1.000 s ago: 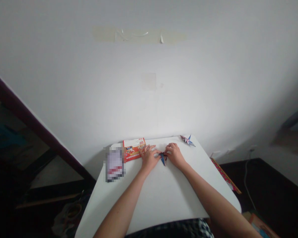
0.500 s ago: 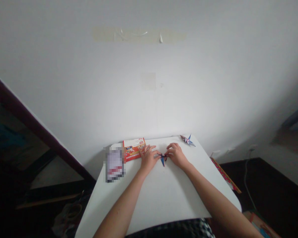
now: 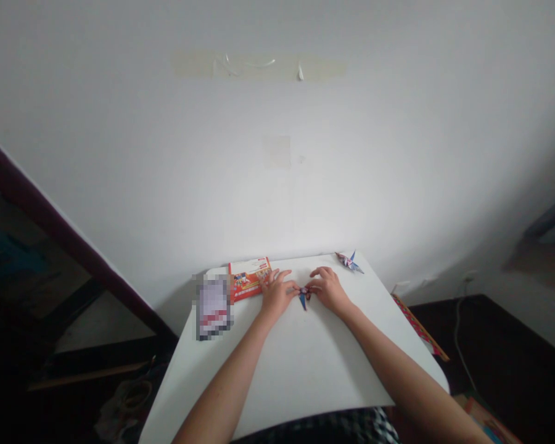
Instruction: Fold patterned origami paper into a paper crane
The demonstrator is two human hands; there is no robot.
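Note:
A small piece of folded patterned paper [image 3: 303, 300], blue with darker and reddish parts, is pinched between my two hands above the white table. My left hand [image 3: 276, 292] grips its left side with thumb and forefinger, the other fingers spread toward the red and white packet. From the other side, my right hand [image 3: 327, 288] pinches the paper's right edge with curled fingers. A finished-looking origami crane [image 3: 350, 261] in similar blue and pinkish paper lies at the table's far right corner. Fingertips hide part of the held paper.
The white table [image 3: 300, 376] stands against a pale wall. On its left lie a red and white printed packet [image 3: 248, 279] and a blurred-out phone-like object [image 3: 214, 307]. A purple-edged frame [image 3: 74, 234] leans at the left. A cable [image 3: 459, 327] runs down at the right.
Both hands stay almost in place on the folded paper. The fingertips have shifted slightly, and a little more of the paper's upper part shows between them.

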